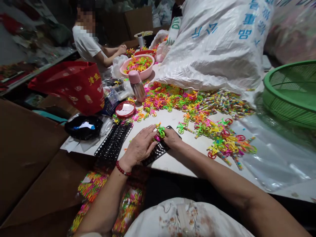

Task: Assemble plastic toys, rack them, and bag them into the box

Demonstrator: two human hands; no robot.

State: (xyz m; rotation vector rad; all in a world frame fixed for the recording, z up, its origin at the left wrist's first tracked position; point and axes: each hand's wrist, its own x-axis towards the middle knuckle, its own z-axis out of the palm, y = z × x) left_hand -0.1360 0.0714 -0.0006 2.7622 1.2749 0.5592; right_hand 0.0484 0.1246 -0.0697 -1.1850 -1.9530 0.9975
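My left hand (141, 144) and my right hand (171, 138) meet over a black plastic tray (158, 152) at the near edge of the white table (172, 161). Between their fingertips sits a small green and pink plastic toy (160, 133). My right hand pinches it; my left hand's fingers are stretched toward it and touch it. A second black tray (113, 143) lies to the left. A heap of bright plastic toy pieces (217, 135) spreads across the table to the right and behind my hands.
A big white woven sack (214, 42) lies behind the heap, and a green basket (291, 89) stands at right. A pink bottle (137, 85), pink basin (138, 65), red lid (125, 109) and red bag (74, 84) stand left. Another person (91, 42) sits at the far end.
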